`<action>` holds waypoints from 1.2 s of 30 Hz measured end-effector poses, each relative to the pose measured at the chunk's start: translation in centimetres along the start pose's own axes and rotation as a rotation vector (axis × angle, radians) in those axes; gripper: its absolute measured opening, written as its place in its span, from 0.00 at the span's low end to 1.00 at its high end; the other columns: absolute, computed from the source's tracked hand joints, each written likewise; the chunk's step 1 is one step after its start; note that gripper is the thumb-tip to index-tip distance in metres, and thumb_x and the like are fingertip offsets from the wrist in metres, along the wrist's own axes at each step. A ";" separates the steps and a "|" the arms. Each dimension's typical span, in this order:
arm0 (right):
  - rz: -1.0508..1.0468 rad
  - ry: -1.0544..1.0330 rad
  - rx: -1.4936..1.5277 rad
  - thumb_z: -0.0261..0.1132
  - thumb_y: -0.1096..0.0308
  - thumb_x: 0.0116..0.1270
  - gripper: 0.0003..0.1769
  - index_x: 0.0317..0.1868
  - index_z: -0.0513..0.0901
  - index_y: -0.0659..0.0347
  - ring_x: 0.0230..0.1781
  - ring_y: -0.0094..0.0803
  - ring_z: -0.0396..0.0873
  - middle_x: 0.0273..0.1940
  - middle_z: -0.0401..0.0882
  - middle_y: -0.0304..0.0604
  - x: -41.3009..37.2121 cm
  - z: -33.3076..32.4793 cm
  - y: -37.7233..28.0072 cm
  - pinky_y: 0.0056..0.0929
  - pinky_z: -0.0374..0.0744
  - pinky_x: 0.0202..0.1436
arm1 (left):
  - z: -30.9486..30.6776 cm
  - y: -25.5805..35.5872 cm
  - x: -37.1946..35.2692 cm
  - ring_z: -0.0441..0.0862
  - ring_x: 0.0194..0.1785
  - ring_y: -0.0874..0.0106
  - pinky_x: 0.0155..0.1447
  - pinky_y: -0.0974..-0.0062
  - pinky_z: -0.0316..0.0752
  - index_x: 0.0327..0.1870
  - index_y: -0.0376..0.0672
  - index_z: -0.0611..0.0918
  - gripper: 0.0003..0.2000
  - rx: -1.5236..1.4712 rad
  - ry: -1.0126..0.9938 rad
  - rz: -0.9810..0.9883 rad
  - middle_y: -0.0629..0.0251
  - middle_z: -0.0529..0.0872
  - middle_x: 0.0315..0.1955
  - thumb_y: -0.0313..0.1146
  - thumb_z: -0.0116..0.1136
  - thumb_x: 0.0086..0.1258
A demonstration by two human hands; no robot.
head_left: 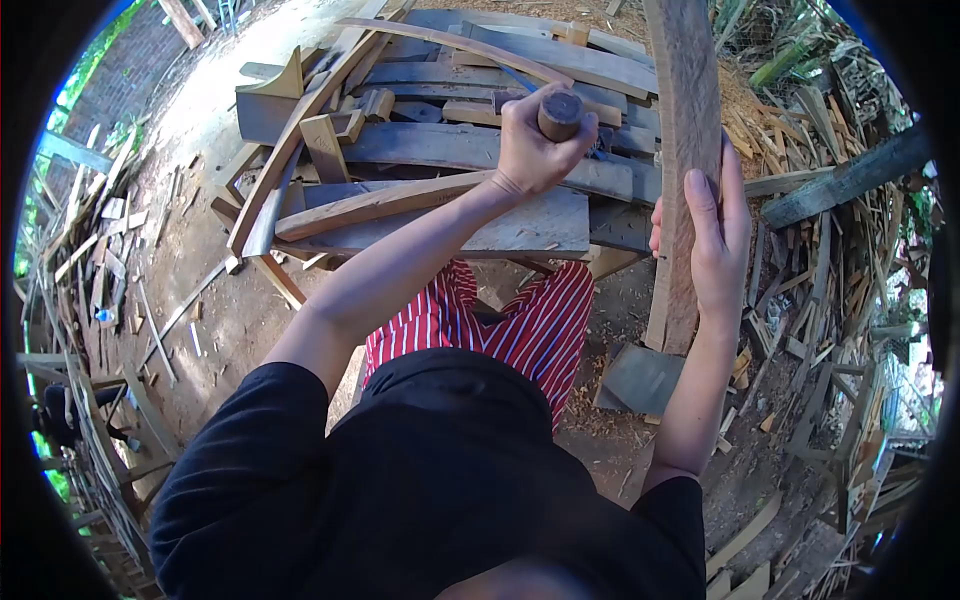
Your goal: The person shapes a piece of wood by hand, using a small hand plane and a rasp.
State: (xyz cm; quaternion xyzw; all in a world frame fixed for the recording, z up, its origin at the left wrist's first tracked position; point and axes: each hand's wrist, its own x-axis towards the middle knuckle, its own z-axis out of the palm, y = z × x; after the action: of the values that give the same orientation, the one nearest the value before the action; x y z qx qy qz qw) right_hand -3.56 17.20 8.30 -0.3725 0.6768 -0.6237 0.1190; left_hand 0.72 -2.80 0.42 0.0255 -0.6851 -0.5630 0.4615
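Note:
My left hand (pixel 535 150) is closed around a dark, round wooden handle (pixel 560 114), seen end-on above the pile of boards; the rest of the tool is hidden beneath my fist. On the right, my right hand (pixel 718 235) grips a long brown wooden plank (pixel 688 110), thumb on its near face and fingers wrapped behind. The plank runs from the top edge of the view down to a grey block (pixel 642 378) near the ground.
Stacked boards and curved wooden pieces (pixel 430 145) lie in front of my knees. A curved slat (pixel 450 40) crosses the top. Heaps of scrap wood (pixel 830 260) stand at the right, with more scraps (pixel 105 250) at the left. A thick post (pixel 845 178) juts in from the right.

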 end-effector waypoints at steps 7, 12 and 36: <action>0.050 -0.011 -0.017 0.51 0.59 0.80 0.29 0.75 0.57 0.60 0.18 0.21 0.74 0.26 0.77 0.40 0.9 0.2 1.2 0.21 0.75 0.22 | 0.2 -0.3 0.3 0.74 0.27 0.84 0.33 0.82 0.72 0.27 0.39 0.78 0.08 0.046 -0.052 0.083 0.72 0.79 0.21 0.28 0.65 0.62; 0.073 -0.013 -0.007 0.51 0.58 0.80 0.29 0.75 0.57 0.60 0.18 0.21 0.74 0.26 0.77 0.41 1.3 0.7 1.3 0.21 0.75 0.21 | -0.3 0.4 1.3 0.75 0.26 0.84 0.33 0.81 0.72 0.26 0.40 0.77 0.09 0.021 -0.038 0.051 0.73 0.79 0.20 0.28 0.66 0.62; 0.103 -0.004 0.018 0.51 0.59 0.80 0.31 0.76 0.54 0.61 0.19 0.23 0.75 0.27 0.78 0.43 -0.4 0.0 1.0 0.22 0.76 0.22 | 1.4 0.5 -0.8 0.79 0.21 0.76 0.30 0.75 0.75 0.25 0.39 0.78 0.09 0.134 -0.078 0.189 0.62 0.79 0.17 0.29 0.68 0.56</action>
State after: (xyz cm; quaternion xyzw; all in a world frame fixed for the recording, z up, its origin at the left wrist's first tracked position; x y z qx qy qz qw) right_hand -3.65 17.37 7.23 -0.3373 0.6893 -0.6220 0.1557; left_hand 0.49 -1.09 0.45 -0.0303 -0.7381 -0.4706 0.4825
